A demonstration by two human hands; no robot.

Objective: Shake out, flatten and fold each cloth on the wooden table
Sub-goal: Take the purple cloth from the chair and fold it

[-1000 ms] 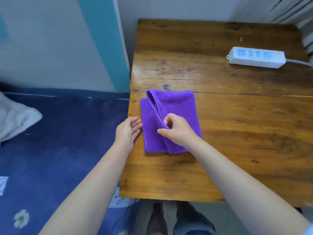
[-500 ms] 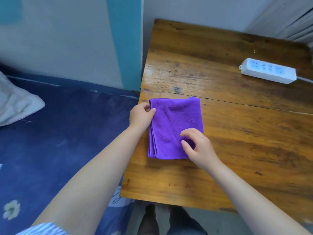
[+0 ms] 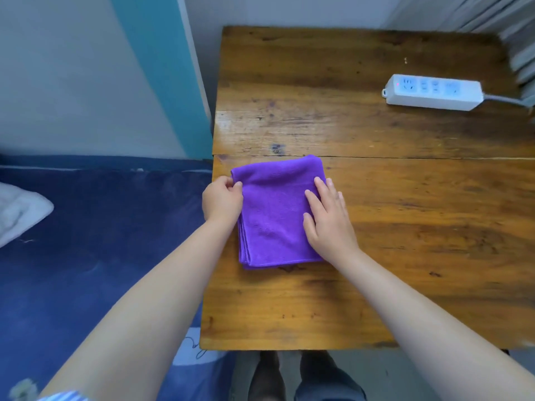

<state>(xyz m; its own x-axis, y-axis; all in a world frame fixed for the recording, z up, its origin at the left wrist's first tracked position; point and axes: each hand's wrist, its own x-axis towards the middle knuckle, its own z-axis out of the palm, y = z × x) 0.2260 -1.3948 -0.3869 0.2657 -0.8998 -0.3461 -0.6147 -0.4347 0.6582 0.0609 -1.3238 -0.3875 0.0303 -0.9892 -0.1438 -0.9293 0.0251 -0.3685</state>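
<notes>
The worn, glossy brown wooden table (image 3: 376, 227) carries the folded purple microfibre cloth (image 3: 275, 215) near its left edge, close to the person, with a white plastic power strip (image 3: 434, 92) well apart at the far right. The likeliest trouble, as I judge it, is at that left edge: the stacked layers show there as slightly staggered lines, and if the left hand (image 3: 221, 201), whose curled fingers and thumb pinch the cloth's far-left corner, tugs while the other palm bears down, the layers could slide out of register or the whole bundle could creep toward the table's edge and the dark blue bedding (image 3: 101, 227) beside it (the polished wood probably offers little grip). The right hand (image 3: 330, 224) lies flat on the cloth's right side, fingers straight and slightly spread, pressing; lifting it too soon might let the top fold spring up. Against half a second ago, the right hand has gone from curled fingertips at the near-right part to a flat palm farther up, while the left keeps its corner pinch.
</notes>
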